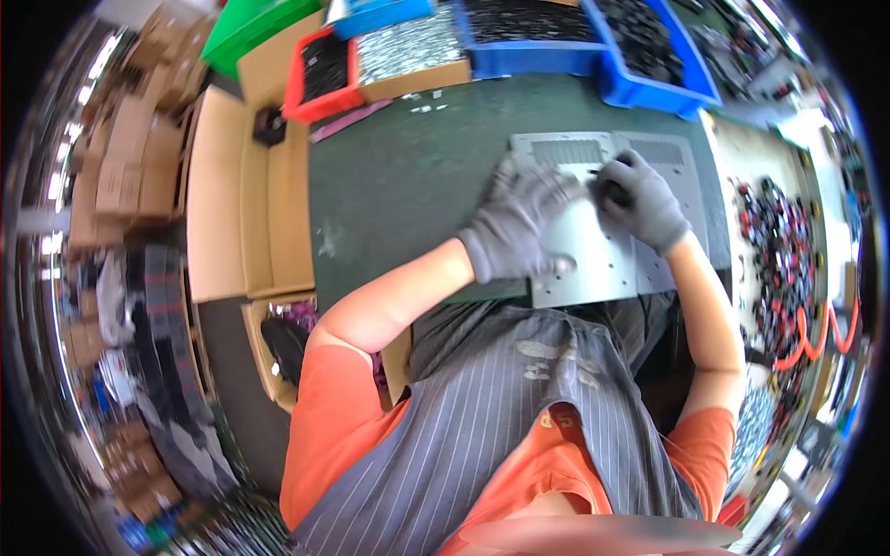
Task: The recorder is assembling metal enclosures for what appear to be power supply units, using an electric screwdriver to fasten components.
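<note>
A striped apron (519, 435) hangs nearest. On the dark tabletop (408, 204), the left hand (519, 227) presses flat, open, on a grey metal panel (593, 259); the right hand (644, 199) pinches a small dark tool (607, 190). The panel looks stiff, light and sharp-edged, probably best held by its rims.

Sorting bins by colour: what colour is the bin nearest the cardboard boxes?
Red bin, clearest in the head view.

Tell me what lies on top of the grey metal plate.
Both gloved hands: the left hand pressed flat, the right hand gripping a small dark tool. The metal plate shows vent slots and holes; anything beneath the hands is hidden.
</note>
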{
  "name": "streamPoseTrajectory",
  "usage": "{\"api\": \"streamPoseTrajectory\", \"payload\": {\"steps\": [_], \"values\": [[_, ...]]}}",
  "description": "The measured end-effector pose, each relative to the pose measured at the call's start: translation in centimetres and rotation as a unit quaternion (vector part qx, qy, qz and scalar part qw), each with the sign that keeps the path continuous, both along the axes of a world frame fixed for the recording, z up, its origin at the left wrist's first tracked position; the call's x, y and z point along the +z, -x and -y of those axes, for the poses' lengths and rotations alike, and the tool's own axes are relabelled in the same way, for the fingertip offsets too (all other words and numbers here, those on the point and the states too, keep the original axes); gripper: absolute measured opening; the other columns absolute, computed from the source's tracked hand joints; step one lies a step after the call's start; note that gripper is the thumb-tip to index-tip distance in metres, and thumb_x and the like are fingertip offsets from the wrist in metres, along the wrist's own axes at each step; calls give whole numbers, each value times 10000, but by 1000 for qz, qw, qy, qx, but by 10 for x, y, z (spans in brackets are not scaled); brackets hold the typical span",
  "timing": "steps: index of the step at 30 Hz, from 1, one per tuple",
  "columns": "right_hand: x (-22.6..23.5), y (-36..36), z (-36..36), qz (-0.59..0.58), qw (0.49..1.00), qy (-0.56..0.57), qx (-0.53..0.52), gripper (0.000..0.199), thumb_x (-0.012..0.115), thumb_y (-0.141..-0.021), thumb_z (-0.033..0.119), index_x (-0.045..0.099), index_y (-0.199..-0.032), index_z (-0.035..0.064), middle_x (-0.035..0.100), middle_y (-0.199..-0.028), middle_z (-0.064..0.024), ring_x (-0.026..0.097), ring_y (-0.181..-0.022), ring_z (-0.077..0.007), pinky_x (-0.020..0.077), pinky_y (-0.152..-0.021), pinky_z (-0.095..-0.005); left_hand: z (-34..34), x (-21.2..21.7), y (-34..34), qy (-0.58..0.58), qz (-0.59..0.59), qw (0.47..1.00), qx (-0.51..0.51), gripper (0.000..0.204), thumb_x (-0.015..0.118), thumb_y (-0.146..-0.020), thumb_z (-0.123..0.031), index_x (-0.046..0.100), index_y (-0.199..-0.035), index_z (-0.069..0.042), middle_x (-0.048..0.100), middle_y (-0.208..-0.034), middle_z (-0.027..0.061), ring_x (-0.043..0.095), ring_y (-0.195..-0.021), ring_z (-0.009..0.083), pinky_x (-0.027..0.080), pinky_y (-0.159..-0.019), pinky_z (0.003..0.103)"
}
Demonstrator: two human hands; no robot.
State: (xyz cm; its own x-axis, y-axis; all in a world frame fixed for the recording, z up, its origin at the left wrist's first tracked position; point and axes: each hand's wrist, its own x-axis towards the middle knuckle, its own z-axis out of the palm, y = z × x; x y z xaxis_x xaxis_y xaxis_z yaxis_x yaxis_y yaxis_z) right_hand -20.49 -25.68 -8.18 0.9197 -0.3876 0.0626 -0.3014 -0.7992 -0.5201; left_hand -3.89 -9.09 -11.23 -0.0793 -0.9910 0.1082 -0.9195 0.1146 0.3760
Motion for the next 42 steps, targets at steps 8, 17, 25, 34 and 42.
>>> {"api": "streamPoseTrajectory", "payload": {"steps": [8, 17, 25, 34, 42], "values": [[-3, 53, -2, -69, 981, 165, -76, 988, 669, -597, 656, 371, -1368, 115, 407, -1331, -186, 355, -1219, -402, 277, -1020, -508, 80, 3, 29, -20, 14, 999, -41, 1152, 619, -588, -736, 222, -1415, -39, 334, -1409, 167, 228, -1360, 321, 49, -1121, 513], [-13, 91, -9, -25, 965, 224, -135, 940, 522, -720, 704, 383, -1325, -2, 444, -1287, -240, 384, -1212, -430, 262, -1035, -499, 91, 2, 35, 53, -27, 997, -38, 512, 686, -713, -330, 553, -1176, -155, 534, -1195, 105, 442, -1193, 309, 282, -1062, 433], [12, 58, 70, 138, 945, 223, -194, 378, 573, -849, 366, 584, -1123, 106, 596, -1080, -117, 531, -1045, -325, 410, -904, -409, 84, 4, 27, 87, -72, 992, -53, 324, 686, -701, -227, 618, -1006, -143, 573, -1008, 77, 526, -1022, 278, 405, -913, 415], [30, -62, 188, -200, 963, 105, -144, 342, 583, -764, 300, 667, -1029, 101, 637, -991, -150, 605, -952, -293, 470, -823, -387, 85, 13, 25, 137, -120, 981, -74, 265, 705, -653, -194, 565, -863, -111, 577, -940, 95, 542, -965, 302, 415, -879, 426], [20, -63, 193, -24, 974, -8, -224, 239, 584, -699, 98, 704, -905, 90, 670, -883, -168, 646, -812, -303, 506, -741, -362, 84, 12, 21, 134, -171, 972, -88, 287, 699, -668, -196, 608, -927, -110, 588, -994, 91, 542, -1011, 288, 400, -913, 415]]}}
